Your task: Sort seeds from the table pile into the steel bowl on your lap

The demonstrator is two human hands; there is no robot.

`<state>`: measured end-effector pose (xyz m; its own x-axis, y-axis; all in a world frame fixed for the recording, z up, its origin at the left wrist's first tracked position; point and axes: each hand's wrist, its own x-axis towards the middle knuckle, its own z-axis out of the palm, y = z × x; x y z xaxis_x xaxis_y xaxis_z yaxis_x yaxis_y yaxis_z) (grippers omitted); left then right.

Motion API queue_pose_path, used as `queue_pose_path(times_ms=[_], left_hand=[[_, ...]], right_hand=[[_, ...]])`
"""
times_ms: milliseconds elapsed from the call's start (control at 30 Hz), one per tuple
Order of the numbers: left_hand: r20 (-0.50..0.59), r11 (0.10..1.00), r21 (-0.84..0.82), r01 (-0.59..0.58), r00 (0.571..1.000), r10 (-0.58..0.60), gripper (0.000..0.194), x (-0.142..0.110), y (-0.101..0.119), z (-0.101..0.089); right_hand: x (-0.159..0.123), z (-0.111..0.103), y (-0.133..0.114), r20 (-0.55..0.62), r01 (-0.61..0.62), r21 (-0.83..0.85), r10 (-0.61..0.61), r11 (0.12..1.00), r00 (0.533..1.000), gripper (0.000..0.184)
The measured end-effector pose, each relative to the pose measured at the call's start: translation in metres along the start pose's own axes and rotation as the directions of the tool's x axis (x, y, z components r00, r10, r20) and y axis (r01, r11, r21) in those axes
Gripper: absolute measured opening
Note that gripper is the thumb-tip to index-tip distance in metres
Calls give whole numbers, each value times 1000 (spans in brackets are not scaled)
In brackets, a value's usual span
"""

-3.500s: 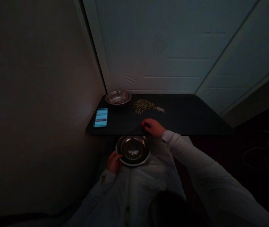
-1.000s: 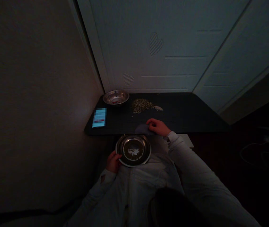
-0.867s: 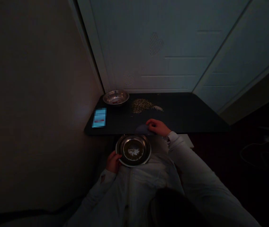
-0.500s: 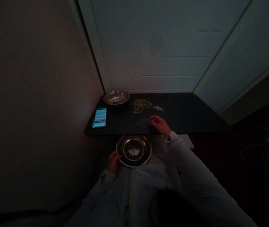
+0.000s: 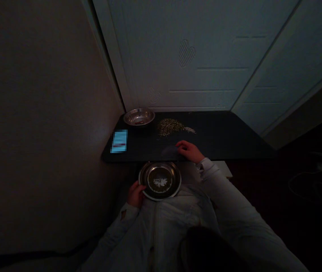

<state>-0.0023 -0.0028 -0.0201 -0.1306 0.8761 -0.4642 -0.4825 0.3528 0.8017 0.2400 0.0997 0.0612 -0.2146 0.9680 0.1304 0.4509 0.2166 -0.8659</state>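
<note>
My left hand point(image 5: 136, 194) grips the left rim of a metal bowl point(image 5: 177, 189), which sits at my lap just under the table's front edge. Small dark grains or beans lie in that bowl around a pale patch. Over the front of the dark table point(image 5: 220, 139), my right hand point(image 5: 189, 151) is closed on a thin, dark, see-through sheet point(image 5: 170, 152) that extends to its left. Behind the sheet lies a heap of mixed small beans or grains point(image 5: 171, 126), with a small pile of pale grains point(image 5: 189, 130) at its right end.
A second metal bowl point(image 5: 140, 117) stands at the table's back left. In front of it lies a lit phone point(image 5: 119, 141), its screen blurred. A white panel with heart shapes point(image 5: 187, 53) rises behind the table, and a wall point(image 5: 50, 132) stands close on the left.
My right hand has shifted slightly left and toward me, carrying the thin sheet nearer the table's front edge. My left hand and the bowl have stayed in place.
</note>
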Motion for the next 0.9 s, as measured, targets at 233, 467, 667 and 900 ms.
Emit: queue_pose_path(times_ms=[233, 467, 667, 900], left_hand=[[22, 1000, -16, -9, 1000, 10, 22, -1, -1, 0], [-33, 998, -58, 27, 999, -29, 25, -6, 6, 5], [-41, 997, -65, 34, 999, -36, 27, -6, 8, 6], [-57, 999, -47, 25, 998, -28, 23, -4, 6, 4]], right_hand=[[-2, -1, -6, 40, 0, 25, -1, 1000, 999, 24], [6, -3, -2, -42, -17, 156, 24, 988, 999, 24], [13, 14, -5, -112, -3, -40, -1, 999, 994, 21], [24, 36, -19, 21, 74, -85, -72, 994, 997, 22]])
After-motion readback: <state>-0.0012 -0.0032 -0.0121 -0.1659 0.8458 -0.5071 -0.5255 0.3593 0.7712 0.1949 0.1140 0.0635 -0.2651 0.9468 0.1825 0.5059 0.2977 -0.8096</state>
